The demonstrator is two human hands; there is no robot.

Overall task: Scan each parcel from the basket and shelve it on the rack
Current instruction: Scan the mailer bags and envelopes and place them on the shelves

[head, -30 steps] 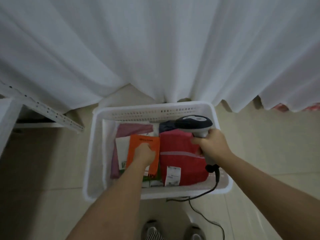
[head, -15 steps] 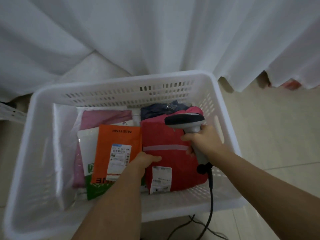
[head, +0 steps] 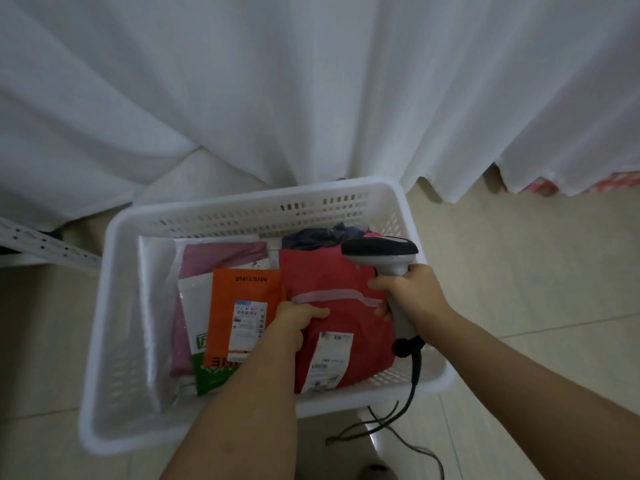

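Note:
A white plastic basket (head: 117, 306) sits on the floor with several parcels inside. My left hand (head: 298, 318) grips the left edge of a red parcel (head: 332, 282) that bears a white label. My right hand (head: 412, 292) holds a grey barcode scanner (head: 381, 252) over the red parcel's far right corner. An orange parcel (head: 242, 292) lies to the left of the red one, on top of a white-and-green parcel (head: 197, 306) and a pink parcel (head: 221, 252). A dark blue parcel (head: 311, 239) shows at the basket's far side.
A white curtain (head: 311, 98) hangs right behind the basket. A white perforated rack rail (head: 45, 245) sticks out at the left. The scanner's black cable (head: 391, 427) trails on the tiled floor near my feet.
My left hand has moved from the orange parcel to the red parcel and closed on its left edge. The view has pulled back a little from the basket.

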